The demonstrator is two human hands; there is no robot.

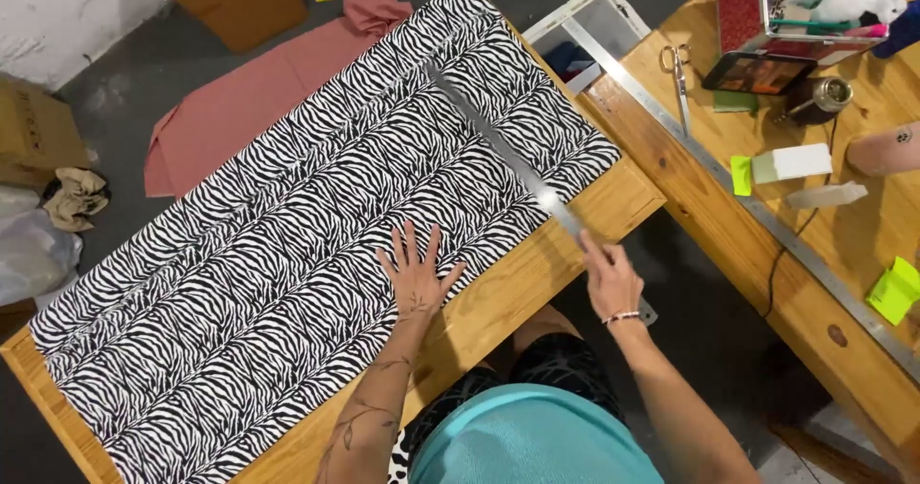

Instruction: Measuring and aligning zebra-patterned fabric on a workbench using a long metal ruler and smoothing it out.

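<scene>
- Head view, the hands: the left hand (414,271) lies flat with fingers spread wide, palm down on the near edge of the zebra-print fabric (287,254), gripping nothing and only pressing the cloth to the table (498,302).
- The right hand (609,281) is closed around the near end of a long metal ruler (498,144), just off the fabric's right corner, beyond the table edge.
- The ruler runs from that hand diagonally up across the right end of the fabric, lying on or just over the print; I cannot tell whether it rests fully flat.
- The fabric covers nearly the whole table top in long folded bands, with only a wooden strip bare along its near side.
- Step, as I judge it: the straightedge is being set across the cloth for a mark or a cut, with the cloth held down.
- The next move calls for squaring the ruler to the fabric's edge and pinning it firmly, without the left hand dragging the folds.
- Right of the fabric, on a second wooden bench (843,244), lie scissors (677,67) and a second long metal rule (738,187); left of the fabric, pink cloth (249,91) is on the floor.
</scene>
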